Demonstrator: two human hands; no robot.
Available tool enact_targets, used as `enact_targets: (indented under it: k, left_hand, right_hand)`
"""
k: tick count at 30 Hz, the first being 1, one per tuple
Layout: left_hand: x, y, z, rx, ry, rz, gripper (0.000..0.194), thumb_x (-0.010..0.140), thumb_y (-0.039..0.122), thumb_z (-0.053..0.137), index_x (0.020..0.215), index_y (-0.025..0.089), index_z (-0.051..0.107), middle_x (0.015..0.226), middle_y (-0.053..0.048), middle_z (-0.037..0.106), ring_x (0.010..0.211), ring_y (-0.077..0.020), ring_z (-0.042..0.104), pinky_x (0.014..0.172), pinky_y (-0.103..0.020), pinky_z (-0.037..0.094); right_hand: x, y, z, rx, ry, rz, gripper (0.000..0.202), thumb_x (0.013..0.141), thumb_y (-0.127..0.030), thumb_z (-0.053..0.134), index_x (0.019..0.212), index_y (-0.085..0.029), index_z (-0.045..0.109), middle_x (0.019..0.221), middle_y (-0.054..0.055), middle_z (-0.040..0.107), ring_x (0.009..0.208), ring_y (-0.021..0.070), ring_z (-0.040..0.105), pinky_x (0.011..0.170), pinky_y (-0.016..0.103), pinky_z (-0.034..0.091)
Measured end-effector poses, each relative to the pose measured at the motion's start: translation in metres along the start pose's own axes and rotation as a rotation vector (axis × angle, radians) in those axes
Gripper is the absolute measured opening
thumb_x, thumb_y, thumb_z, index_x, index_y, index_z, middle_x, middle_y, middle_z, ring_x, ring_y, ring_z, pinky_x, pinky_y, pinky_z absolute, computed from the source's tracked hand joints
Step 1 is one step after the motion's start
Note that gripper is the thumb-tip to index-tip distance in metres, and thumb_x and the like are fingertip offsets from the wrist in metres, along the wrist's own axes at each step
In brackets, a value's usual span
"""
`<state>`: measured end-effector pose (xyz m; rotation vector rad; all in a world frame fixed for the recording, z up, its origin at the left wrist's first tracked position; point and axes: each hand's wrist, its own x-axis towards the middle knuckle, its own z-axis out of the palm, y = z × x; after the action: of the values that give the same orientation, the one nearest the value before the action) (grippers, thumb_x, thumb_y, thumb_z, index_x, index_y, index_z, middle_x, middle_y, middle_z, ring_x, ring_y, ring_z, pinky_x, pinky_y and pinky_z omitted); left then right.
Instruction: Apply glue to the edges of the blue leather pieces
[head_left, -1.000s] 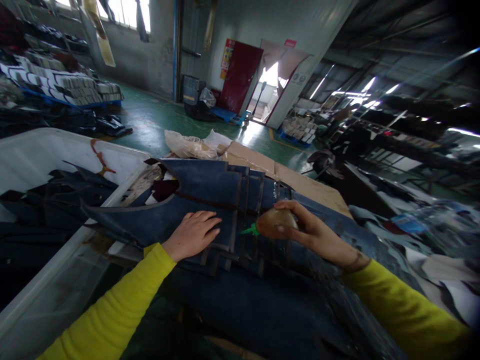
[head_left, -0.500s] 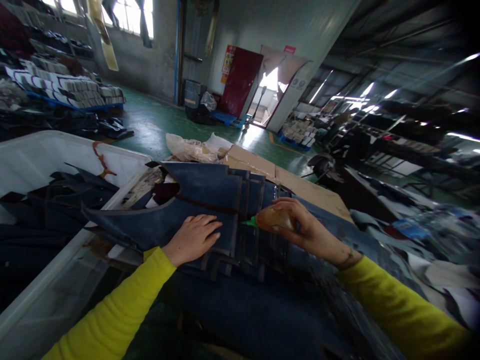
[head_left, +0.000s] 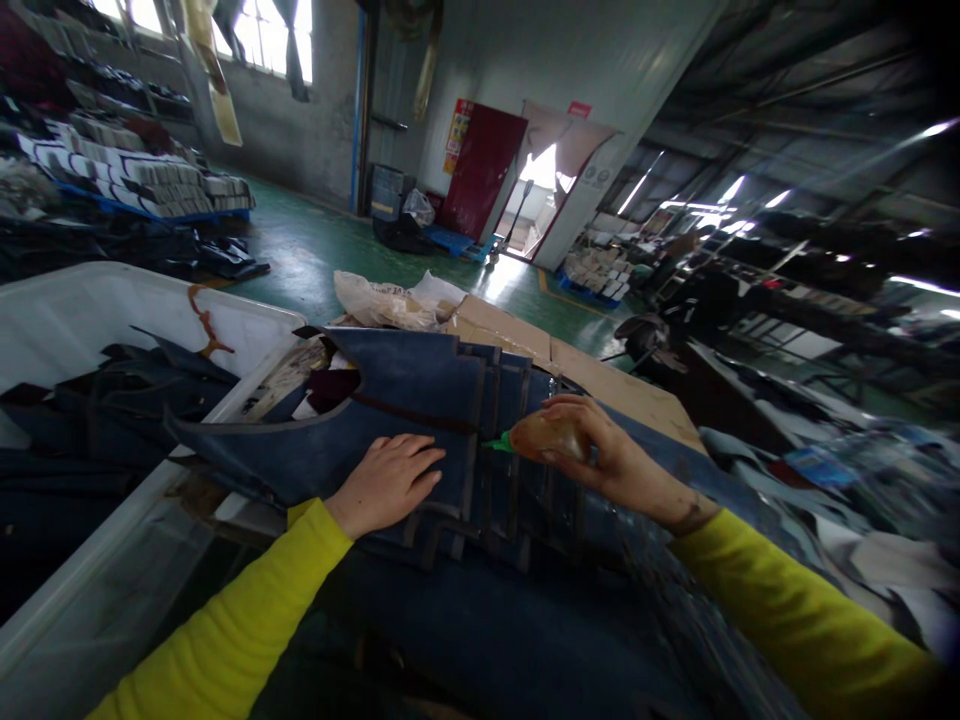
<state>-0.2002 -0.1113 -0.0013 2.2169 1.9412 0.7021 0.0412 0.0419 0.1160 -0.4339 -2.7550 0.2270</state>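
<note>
My left hand point(head_left: 394, 482) lies flat, fingers stretched out, on the top dark blue fabric piece point(head_left: 420, 370). That piece has grey edging, a curved cut-out on its left and a dark brown strip across it. More such pieces point(head_left: 512, 400) are fanned out beneath it toward the right, edges overlapping. In my right hand point(head_left: 600, 455) is a brownish squeeze bottle point(head_left: 551, 437) with a green nozzle, fingers wrapped round it. The bottle is tipped on its side. Its nozzle points left, close to the right edge of the top piece; whether it touches cannot be made out.
On the left stands a white plastic bin point(head_left: 142, 290) with dark blue pieces inside. Behind the stack lie cardboard point(head_left: 630, 385) and crumpled plastic wrapping point(head_left: 390, 300). Fabric scraps and clear plastic point(head_left: 847, 480) are heaped at the right. A pallet jack point(head_left: 514, 225) stands by the doorway.
Almost nothing differs. The camera view has shifted very slightly, and the bottle's nozzle sits a touch further left and higher. My left hand stays in place on the fabric.
</note>
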Motion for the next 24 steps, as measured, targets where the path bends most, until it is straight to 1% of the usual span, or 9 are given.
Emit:
enact_targets:
  k: [5, 11, 16, 20, 24]
  left_hand:
    - [0.0, 0.0, 0.0, -0.005, 0.004, -0.007, 0.041, 0.093, 0.043, 0.027, 0.124, 0.028, 0.05, 0.131, -0.004, 0.049, 0.118, -0.0214, 0.042, 0.093, -0.039, 0.034]
    - [0.0, 0.0, -0.001, -0.013, -0.006, -0.008, 0.04, 0.093, 0.042, 0.028, 0.125, 0.029, 0.049, 0.132, -0.004, 0.048, 0.119, -0.0217, 0.042, 0.092, -0.04, 0.034]
    - [0.0, 0.0, 0.0, -0.025, -0.001, -0.012, 0.039, 0.093, 0.042, 0.029, 0.124, 0.029, 0.049, 0.131, -0.003, 0.048, 0.119, -0.0217, 0.042, 0.093, -0.04, 0.033]
    - [0.0, 0.0, 0.0, -0.025, 0.004, -0.009, 0.039, 0.093, 0.041, 0.03, 0.124, 0.028, 0.049, 0.131, -0.004, 0.049, 0.118, -0.0216, 0.043, 0.092, -0.04, 0.034]
    - [0.0, 0.0, -0.001, -0.027, 0.004, -0.011, 0.039, 0.093, 0.041, 0.03, 0.124, 0.028, 0.05, 0.131, -0.003, 0.049, 0.119, -0.0216, 0.042, 0.093, -0.04, 0.034]
  right_hand:
    - [0.007, 0.011, 0.002, 0.01, 0.041, 0.043, 0.039, 0.081, -0.034, 0.058, 0.116, -0.024, 0.044, 0.119, 0.011, 0.047, 0.111, 0.026, 0.049, 0.093, 0.043, 0.044]
    - [0.019, 0.025, -0.001, -0.012, 0.089, 0.118, 0.04, 0.079, -0.041, 0.056, 0.114, -0.026, 0.044, 0.118, 0.008, 0.048, 0.11, 0.0274, 0.05, 0.093, 0.045, 0.042]
    - [0.031, 0.029, -0.005, -0.037, 0.12, 0.102, 0.039, 0.08, -0.04, 0.056, 0.115, -0.026, 0.043, 0.116, 0.008, 0.049, 0.106, 0.0261, 0.052, 0.09, 0.042, 0.044]
    - [0.041, 0.03, -0.006, -0.06, 0.161, 0.102, 0.037, 0.079, -0.04, 0.057, 0.111, -0.025, 0.045, 0.114, 0.009, 0.05, 0.107, 0.0264, 0.05, 0.093, 0.043, 0.041]
    - [0.052, 0.041, -0.002, -0.063, 0.214, 0.123, 0.038, 0.079, -0.04, 0.057, 0.111, -0.022, 0.046, 0.113, 0.01, 0.049, 0.107, 0.0267, 0.05, 0.093, 0.045, 0.041]
